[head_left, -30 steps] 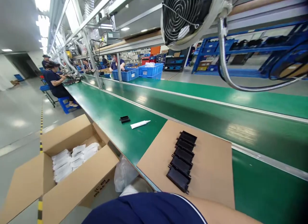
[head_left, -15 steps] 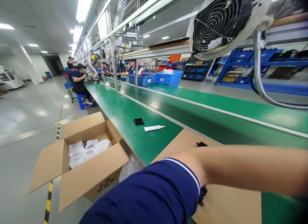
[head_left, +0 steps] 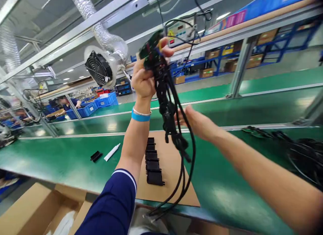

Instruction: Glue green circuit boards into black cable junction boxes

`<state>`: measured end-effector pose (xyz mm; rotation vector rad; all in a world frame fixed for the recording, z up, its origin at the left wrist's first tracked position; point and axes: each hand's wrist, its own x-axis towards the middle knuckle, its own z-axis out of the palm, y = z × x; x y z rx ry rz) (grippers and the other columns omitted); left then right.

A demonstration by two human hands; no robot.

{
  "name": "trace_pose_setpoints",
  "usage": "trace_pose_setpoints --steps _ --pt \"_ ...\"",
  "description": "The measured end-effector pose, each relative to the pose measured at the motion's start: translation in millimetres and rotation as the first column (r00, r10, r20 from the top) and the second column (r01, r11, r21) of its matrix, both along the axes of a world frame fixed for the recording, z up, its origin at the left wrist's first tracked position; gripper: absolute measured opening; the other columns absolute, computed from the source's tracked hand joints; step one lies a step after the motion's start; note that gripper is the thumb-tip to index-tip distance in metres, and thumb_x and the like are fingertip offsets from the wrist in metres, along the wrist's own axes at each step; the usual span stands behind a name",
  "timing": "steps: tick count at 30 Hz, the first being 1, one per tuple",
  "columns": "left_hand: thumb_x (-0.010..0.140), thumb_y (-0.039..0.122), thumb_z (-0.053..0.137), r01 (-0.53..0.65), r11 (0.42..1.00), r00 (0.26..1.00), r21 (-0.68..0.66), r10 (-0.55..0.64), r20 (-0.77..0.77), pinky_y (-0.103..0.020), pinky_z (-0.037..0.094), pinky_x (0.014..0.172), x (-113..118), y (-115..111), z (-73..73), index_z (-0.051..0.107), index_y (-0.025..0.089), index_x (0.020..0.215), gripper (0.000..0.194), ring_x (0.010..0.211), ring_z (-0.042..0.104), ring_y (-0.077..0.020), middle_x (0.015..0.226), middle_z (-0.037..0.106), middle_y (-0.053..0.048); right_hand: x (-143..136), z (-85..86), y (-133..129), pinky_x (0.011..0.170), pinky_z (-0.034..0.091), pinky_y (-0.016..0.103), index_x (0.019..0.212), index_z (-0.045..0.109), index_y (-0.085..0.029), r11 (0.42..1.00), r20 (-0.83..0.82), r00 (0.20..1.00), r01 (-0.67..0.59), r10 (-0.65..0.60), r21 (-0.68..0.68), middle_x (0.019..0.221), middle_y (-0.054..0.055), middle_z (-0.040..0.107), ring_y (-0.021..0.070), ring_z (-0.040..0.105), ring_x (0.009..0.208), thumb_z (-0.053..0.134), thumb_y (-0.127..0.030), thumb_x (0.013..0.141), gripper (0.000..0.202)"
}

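My left hand (head_left: 145,76), with a blue band at the wrist, is raised and closed around a bunch of green circuit boards (head_left: 151,51). Black cables (head_left: 174,117) with connectors hang from the boards, down past the table's front edge. My right hand (head_left: 194,122) is beside the hanging cables, fingers stretched towards them and partly hidden; whether it touches them I cannot tell. Below, several black plastic housings (head_left: 154,177) stand in a row on a cardboard sheet (head_left: 174,191). To the left lie a single black housing (head_left: 96,156) and a white tube (head_left: 112,152) with a pointed nozzle.
More black cables (head_left: 300,154) lie in a heap at the right of the green bench (head_left: 222,194). An open cardboard box (head_left: 32,208) with white tubes is at lower left. A fan (head_left: 99,68) with a duct hangs above. Blue bins (head_left: 106,99) and co-workers are further left.
The view has swung right. My left arm, which reached across to the right, is now raised with boards and cables in the hand. My right hand has come into view.
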<state>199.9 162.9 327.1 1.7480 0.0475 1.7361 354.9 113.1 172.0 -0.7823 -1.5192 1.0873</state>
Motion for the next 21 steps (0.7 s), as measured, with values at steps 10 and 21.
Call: trace_pose_setpoints --steps 10,21 --pt "0.084 0.06 0.036 -0.306 0.951 0.94 -0.052 0.31 0.14 -0.047 0.051 0.094 -40 23 -37.2 0.046 0.025 0.146 0.072 0.113 0.061 -0.0298 0.109 0.065 -0.011 -57 -9.9 -67 0.052 0.046 0.029 0.118 0.058 -0.022 0.993 0.055 0.998 -0.023 0.03 -0.112 0.1 0.008 0.068 0.0172 0.06 0.066 0.074 -0.05 0.069 0.059" --pt "0.086 0.081 0.038 -0.046 0.867 0.944 -0.496 -0.124 -0.305 -0.048 0.048 0.099 -49 8 -108.7 0.05 0.028 0.144 0.08 0.129 0.053 -0.031 0.135 0.064 -0.009 -50 180.4 -71 0.103 0.04 0.06 0.055 0.038 -0.015 0.577 0.516 0.257 0.376 -0.817 0.725 0.086 0.008 0.068 0.0394 0.059 0.123 0.05 -0.026 0.099 0.047"
